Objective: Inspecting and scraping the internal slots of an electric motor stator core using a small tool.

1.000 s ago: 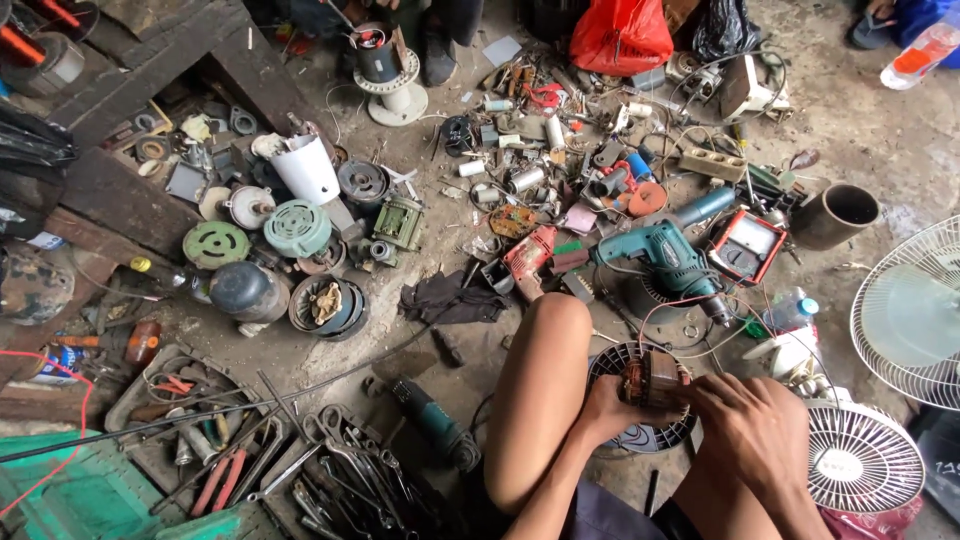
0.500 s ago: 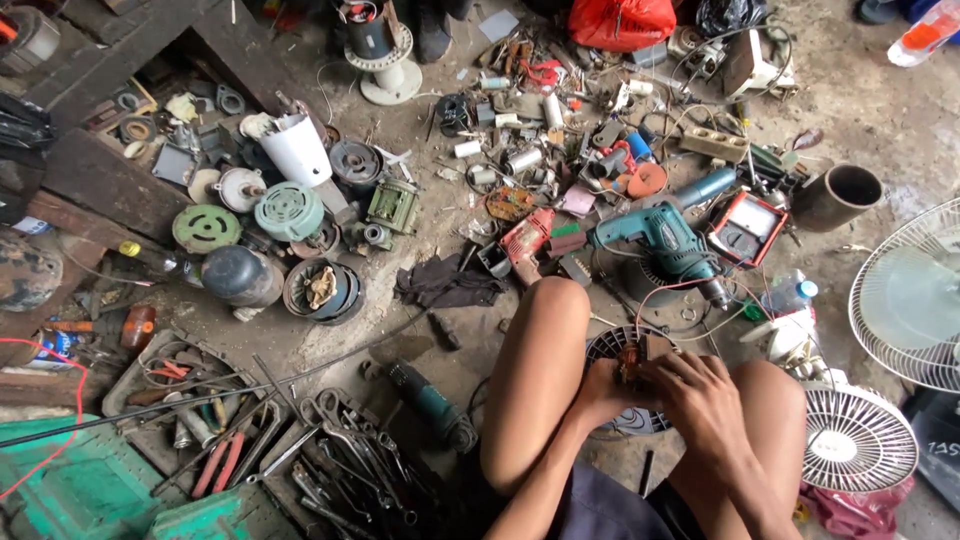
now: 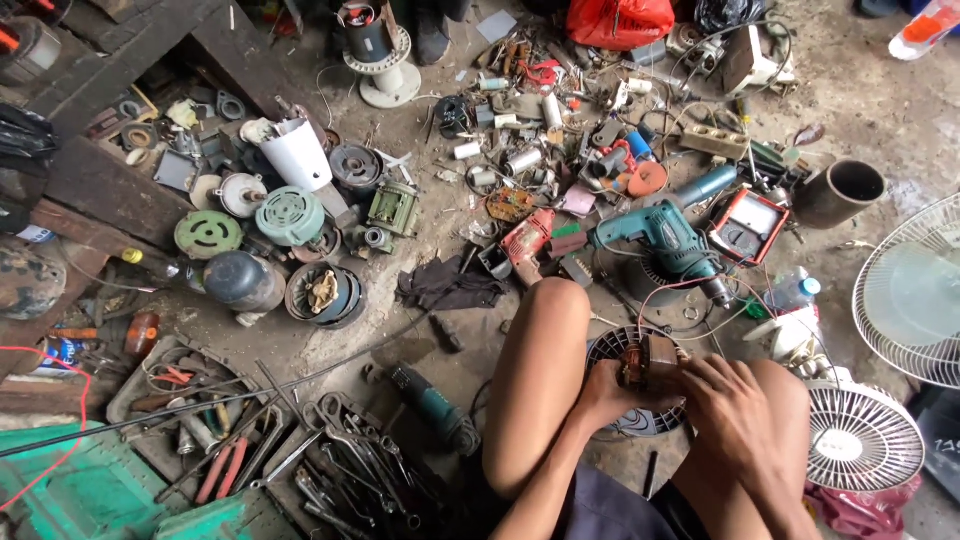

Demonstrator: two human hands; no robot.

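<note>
Both hands on it: the left hand (image 3: pixel 600 392) and right hand (image 3: pixel 728 392) have fingers clenched around a small copper-wound motor (image 3: pixel 650 362). It sits between the knees, just below the teal drill (image 3: pixel 660 235) on the floor (image 3: pixel 420 330).

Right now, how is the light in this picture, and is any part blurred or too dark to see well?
Head view: soft, even daylight, no hard shadows or glare. The left hand and right hand on the small motor are slightly soft, not sharp. The top left corner by the planks is dark. The white fan guard at the right edge looks pale and washed out.
</note>
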